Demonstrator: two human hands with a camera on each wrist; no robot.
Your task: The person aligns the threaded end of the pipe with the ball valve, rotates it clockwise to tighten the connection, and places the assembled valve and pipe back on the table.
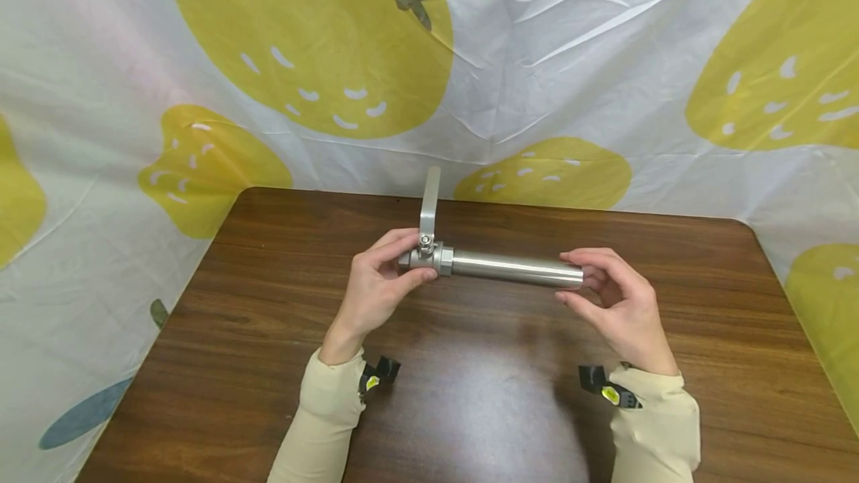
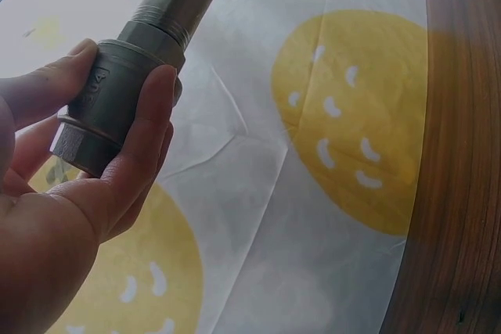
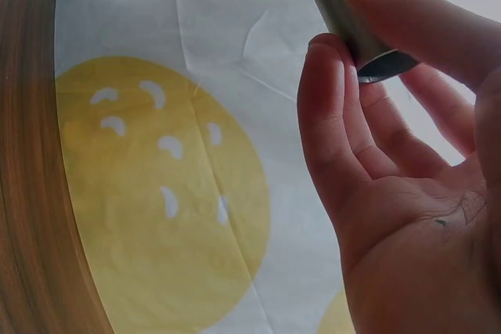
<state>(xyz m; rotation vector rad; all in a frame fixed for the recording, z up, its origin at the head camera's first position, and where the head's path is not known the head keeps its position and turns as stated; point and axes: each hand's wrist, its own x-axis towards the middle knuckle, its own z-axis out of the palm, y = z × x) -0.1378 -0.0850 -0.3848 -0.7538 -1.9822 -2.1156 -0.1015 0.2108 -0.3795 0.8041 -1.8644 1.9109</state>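
A steel ball valve (image 1: 426, 259) is joined to a straight metal pipe (image 1: 513, 268), and both are held above the table. The valve's flat lever handle (image 1: 431, 196) points away toward the back cloth. My left hand (image 1: 377, 285) grips the valve body, thumb on the near side and fingers on the far side. In the left wrist view, screw threads (image 2: 160, 21) show where the pipe meets the valve's hex collar. My right hand (image 1: 617, 300) holds the pipe's free end between thumb and fingers. The right wrist view shows that end's hollow opening (image 3: 387, 66).
The brown wood-grain table (image 1: 268, 364) lies below both hands. A white cloth (image 1: 496, 73) with yellow fruit shapes hangs behind the table and at its sides. Each sleeve cuff carries a black strap device (image 1: 372, 379).
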